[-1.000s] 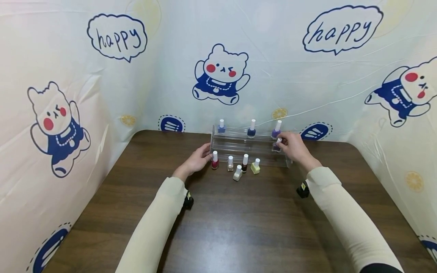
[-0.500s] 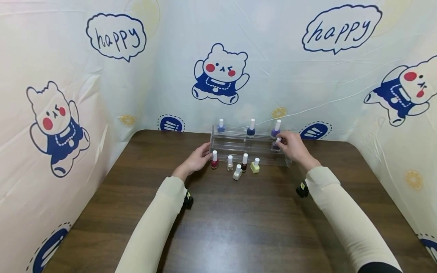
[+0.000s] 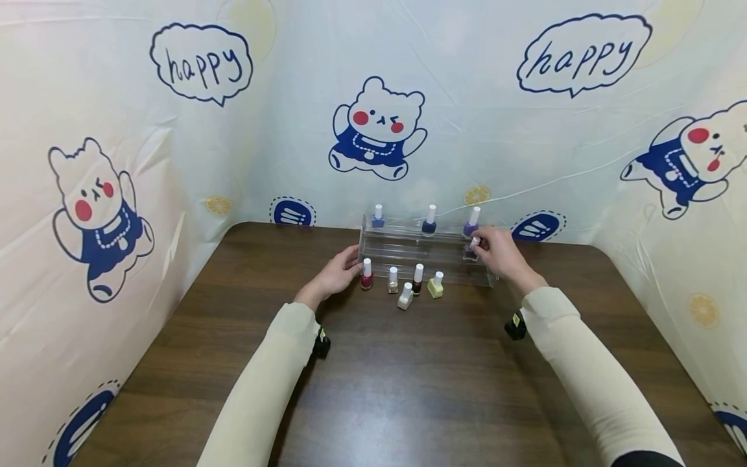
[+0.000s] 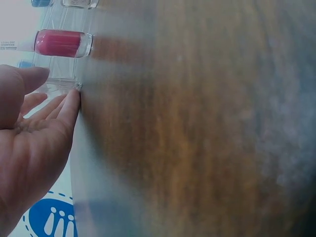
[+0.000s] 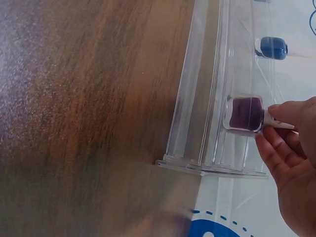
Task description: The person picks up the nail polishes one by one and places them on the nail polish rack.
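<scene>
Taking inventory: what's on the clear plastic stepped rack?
A light-blue glass bottle, a navy glass bottle and a purple glass bottle, white-capped, stand on the top tier. One tier lower, the right hand pinches a dark purple glass bottle, partly covering its white cap.

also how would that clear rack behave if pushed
The clear rack is probably stiff, since its edges look straight, and may be light, being thin-walled. A push might topple the narrow navy bottle standing upright on it.

Five bottles [image 3: 435, 288] before the rack [image 3: 403, 249], three on top
</scene>
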The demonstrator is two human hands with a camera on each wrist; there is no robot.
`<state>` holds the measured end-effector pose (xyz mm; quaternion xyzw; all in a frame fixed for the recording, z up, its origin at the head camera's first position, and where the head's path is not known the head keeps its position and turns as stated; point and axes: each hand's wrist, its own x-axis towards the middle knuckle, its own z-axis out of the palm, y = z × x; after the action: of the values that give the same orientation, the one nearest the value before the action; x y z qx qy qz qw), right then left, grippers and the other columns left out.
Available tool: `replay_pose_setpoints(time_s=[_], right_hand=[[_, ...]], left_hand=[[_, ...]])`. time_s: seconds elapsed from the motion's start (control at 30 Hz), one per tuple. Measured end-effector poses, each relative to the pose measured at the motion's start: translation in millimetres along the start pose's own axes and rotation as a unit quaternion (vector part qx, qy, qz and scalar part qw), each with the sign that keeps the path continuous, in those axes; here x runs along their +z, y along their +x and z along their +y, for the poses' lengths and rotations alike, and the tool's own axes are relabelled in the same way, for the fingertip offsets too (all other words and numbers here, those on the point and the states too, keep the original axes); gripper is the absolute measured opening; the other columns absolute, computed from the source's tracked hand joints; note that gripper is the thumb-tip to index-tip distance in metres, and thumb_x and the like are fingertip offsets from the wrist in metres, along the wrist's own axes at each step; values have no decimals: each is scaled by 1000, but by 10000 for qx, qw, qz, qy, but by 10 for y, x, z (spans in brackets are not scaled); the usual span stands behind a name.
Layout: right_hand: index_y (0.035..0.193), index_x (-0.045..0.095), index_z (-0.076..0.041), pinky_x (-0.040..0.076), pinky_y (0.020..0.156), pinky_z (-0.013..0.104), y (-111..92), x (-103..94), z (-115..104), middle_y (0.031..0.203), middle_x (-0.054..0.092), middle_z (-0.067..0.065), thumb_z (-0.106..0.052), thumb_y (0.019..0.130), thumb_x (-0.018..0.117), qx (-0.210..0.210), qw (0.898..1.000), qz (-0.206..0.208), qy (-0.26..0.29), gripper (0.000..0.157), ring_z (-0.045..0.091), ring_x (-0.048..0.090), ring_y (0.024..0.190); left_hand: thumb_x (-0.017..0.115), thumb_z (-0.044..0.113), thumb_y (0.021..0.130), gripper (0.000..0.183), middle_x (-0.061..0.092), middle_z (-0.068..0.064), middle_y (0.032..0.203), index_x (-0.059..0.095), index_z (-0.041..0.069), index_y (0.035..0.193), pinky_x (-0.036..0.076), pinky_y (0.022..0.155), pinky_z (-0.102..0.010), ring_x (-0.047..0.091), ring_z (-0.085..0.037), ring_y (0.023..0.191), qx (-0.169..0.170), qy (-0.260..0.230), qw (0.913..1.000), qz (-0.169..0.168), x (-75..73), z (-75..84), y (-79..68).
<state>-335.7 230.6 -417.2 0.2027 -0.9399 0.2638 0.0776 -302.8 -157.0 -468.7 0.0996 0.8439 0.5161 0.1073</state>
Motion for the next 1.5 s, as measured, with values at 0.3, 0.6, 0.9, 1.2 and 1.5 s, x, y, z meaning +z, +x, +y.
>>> replay_pose_setpoints(time_s=[0.3,0.6,0.9,1.2,1.5], right_hand=[[113,68,6,54,77,48,-76,-53,-8,103,65,21,-4,95,70,-139,9999,-35,17,20,33,60,89],[123,65,8,54,84,53,-146,-146,52,108,63,24,-4,95,70,-52,9998,-206,36,30,38,62,98],[121,64,12,53,81,51,-225,-206,104,104,63,26,-4,93,72,-195,9998,-46,-43,34,37,62,92],[124,62,14,55,87,55,-315,-245,142,110,61,28,-4,94,71,-224,9997,-123,-19,37,41,63,98],[125,62,14,54,86,54,-382,-267,122,111,61,27,-4,94,70,-175,9994,-277,-91,36,37,62,97]], left_hand=[[50,13,109,57,36,-17,162,28,10,161,34,120,-46,41,-33,147,-33,36,10000,-2,10,-15,9],[49,13,109,57,36,-18,162,27,8,161,33,120,-47,40,-34,147,-2,73,10000,16,-3,0,-2],[49,12,109,57,36,-19,162,28,8,161,33,120,-47,40,-34,147,1,20,10000,0,0,-2,9],[50,12,108,57,36,-18,162,28,9,161,34,120,-47,41,-34,146,-24,43,10000,20,3,1,-13],[49,10,109,55,37,-21,161,28,5,160,35,119,-46,42,-34,146,101,28,9999,-14,3,-5,9]])
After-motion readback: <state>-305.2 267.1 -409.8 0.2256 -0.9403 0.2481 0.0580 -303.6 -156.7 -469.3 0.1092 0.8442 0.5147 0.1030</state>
